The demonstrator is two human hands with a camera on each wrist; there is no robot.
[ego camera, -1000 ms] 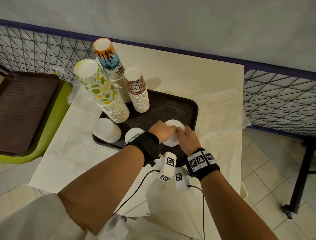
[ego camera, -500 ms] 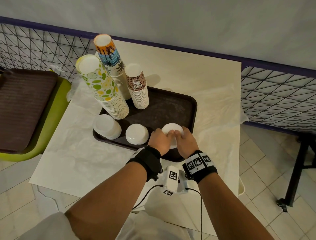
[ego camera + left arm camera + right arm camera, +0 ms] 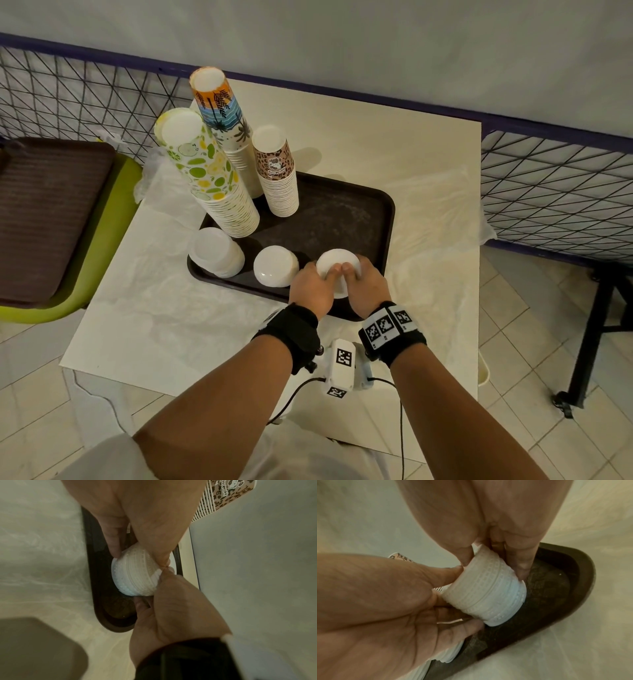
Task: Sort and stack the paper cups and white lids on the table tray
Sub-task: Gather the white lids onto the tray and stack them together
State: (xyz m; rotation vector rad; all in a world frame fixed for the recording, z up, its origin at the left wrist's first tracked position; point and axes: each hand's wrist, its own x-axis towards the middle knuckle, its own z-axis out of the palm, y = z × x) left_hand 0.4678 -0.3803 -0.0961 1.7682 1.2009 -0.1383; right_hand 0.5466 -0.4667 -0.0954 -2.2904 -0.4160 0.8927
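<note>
Both hands moved nearer tray's front edge since earlier | left hand (image 3: 312, 287) and right hand (image 3: 367, 284) fingers grip white ribbed plastic lid stack (image 3: 337, 270) on dark brown tray (image 3: 383, 219) | cup stacks, two lid piles already sorted | likely near done

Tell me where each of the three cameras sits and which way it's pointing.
Head: worn high, faces forward and down at the dark brown plastic tray; both forearms show.
Left wrist: looks along the left hand at the ribbed white lid stack.
Right wrist: looks along the right hand at that stack; the left hand shows too.
Shared: all three show both hands gripping the stack.
</note>
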